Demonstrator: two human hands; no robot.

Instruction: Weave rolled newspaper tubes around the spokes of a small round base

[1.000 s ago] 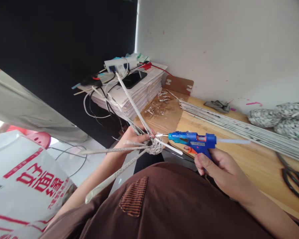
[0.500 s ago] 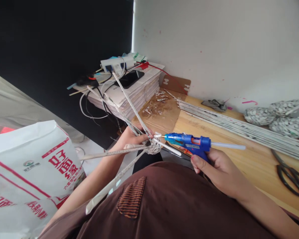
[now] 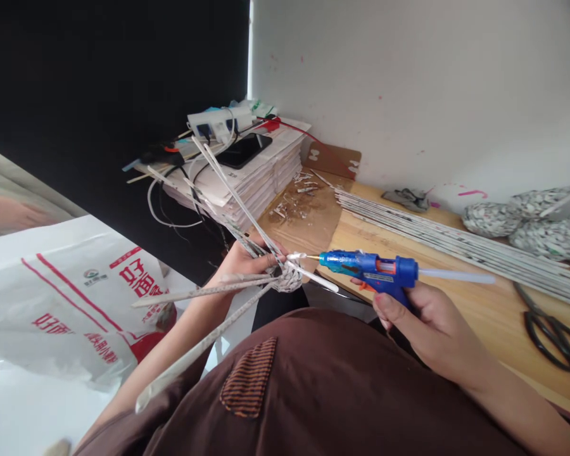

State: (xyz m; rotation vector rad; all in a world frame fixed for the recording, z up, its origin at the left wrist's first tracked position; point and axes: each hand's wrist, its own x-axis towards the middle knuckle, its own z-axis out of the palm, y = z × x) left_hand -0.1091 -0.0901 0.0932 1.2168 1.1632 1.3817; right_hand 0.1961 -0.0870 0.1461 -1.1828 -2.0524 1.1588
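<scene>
My left hand (image 3: pixel 247 259) is closed on a small woven piece (image 3: pixel 289 278) of rolled paper strips, whose long loose ends stick out up and down to the left. In my right hand (image 3: pixel 422 316) is a blue glue gun (image 3: pixel 368 269), my fingers wrapped round its handle. A clear glue stick (image 3: pixel 456 275) juts out from the back of the gun. The metal nozzle points left and lies close beside a white strip end at the top of the woven piece; whether they touch I cannot tell.
Paper rolls (image 3: pixel 437 237) and black scissors (image 3: pixel 551 332) lie on the wooden table (image 3: pixel 375 247). A paper stack (image 3: pixel 270 174) bears a phone (image 3: pixel 244 150) and a power strip (image 3: pixel 218 120). A white printed bag (image 3: pixel 71 304) is at the left; woven balls (image 3: pixel 491 219) sit far right.
The glue gun and my right hand have moved slightly right. The woven piece has shifted a little left, its strips swinging left. The white bag has sagged lower, and a blurred skin-coloured shape shows at the left edge.
</scene>
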